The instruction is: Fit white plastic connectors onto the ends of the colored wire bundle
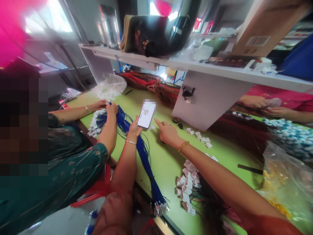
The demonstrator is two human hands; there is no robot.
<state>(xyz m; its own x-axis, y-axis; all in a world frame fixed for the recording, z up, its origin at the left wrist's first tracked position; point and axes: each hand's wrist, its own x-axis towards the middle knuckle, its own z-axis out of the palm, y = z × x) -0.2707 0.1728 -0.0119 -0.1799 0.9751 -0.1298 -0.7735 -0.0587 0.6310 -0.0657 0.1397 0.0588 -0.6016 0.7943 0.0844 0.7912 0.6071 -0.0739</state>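
Note:
A smartphone [146, 117] with a bright white screen is gripped in my left hand [134, 128], held above the green table [168, 173]. To its right, my right hand [168, 133] is empty, with the index finger stretched toward the phone and the other fingers curled. Beneath my left wrist runs a bundle of blue wires [146, 155], its metal-tipped ends near the table's front edge. White connectors [187, 184] on dark wires lie in a pile below my right forearm. Several loose white connectors [199, 136] sit beyond my right wrist.
At the left, a co-worker's hands [111, 107] handle the blue wires near white connectors [96, 125]. A raised shelf [156, 60] crosses the back. Its upright panel [207, 98] stands on the table. A plastic bag with yellow pieces [281, 179] lies right. Another person's hands [276, 109] work beyond.

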